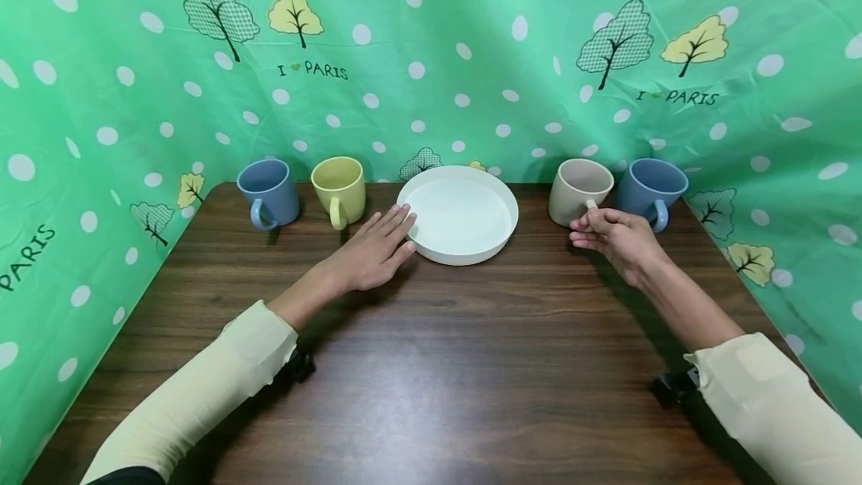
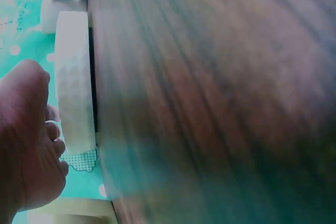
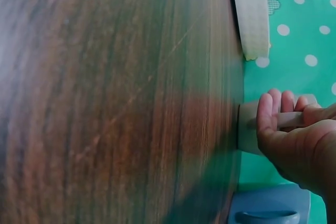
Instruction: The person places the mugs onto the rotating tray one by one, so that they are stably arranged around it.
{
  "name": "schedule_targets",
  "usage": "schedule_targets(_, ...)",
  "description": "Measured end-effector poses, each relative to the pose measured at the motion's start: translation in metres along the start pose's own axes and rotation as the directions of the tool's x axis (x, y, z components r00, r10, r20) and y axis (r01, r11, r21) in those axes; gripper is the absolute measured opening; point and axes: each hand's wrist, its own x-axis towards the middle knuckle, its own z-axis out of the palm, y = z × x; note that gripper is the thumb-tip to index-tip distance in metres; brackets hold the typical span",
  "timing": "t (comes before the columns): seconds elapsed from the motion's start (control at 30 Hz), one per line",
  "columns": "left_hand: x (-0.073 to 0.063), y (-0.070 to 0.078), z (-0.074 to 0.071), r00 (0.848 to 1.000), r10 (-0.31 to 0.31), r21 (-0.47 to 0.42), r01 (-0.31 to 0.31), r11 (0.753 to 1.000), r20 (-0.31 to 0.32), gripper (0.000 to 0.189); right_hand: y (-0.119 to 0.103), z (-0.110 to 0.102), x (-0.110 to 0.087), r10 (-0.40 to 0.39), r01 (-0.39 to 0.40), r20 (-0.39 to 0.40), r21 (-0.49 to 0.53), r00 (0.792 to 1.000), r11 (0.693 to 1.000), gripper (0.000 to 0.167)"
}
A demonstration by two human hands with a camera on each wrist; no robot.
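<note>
A round white tray with a low rim lies at the back middle of the table. My left hand reaches to its left side, fingers straight and fingertips right at the rim. On the right stands an upright beige mug, its handle toward me. My right hand pinches that handle between thumb and fingers, as the right wrist view shows. Close beside it, on the right, is a blue mug, partly behind the hand.
At the back left stand another blue mug and a yellow mug, handles facing me. Behind the dark wooden table hangs a green dotted cloth, which also runs along both sides.
</note>
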Motion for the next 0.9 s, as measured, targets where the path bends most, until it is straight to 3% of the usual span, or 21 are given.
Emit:
schedule_targets(0.23, 0.010, -0.009, -0.002, 1.000, -0.006, -0.044, 0.005, 0.999, -0.023, 0.069, 0.000, -0.001, -0.001, -0.013, 0.013, 0.021, 0.005, 1.000, 1.000, 0.022)
schedule_targets(0.43, 0.016, -0.016, -0.003, 1.000, 0.005, -0.026, -0.006, 1.000, -0.022, 0.069, 0.000, -0.001, -0.004, -0.031, 0.031, 0.046, -0.007, 0.998, 0.999, 0.021)
schedule_targets(0.57, 0.019, -0.023, -0.002, 1.000, 0.014, -0.040, -0.014, 0.999, -0.002, 0.068, -0.001, -0.001, -0.008, -0.064, 0.068, 0.074, -0.054, 0.995, 0.996, 0.020)
schedule_targets(0.77, 0.028, -0.047, 0.013, 0.999, 0.042, -0.103, -0.044, 0.994, -0.020, 0.077, -0.005, 0.003, -0.011, -0.125, 0.143, 0.139, -0.132, 0.982, 0.981, 0.021)
schedule_targets(0.9, 0.027, -0.047, 0.011, 0.998, 0.057, -0.100, -0.058, 0.993, -0.015, 0.075, -0.006, 0.006, -0.010, -0.144, 0.174, 0.176, -0.164, 0.974, 0.971, 0.023)
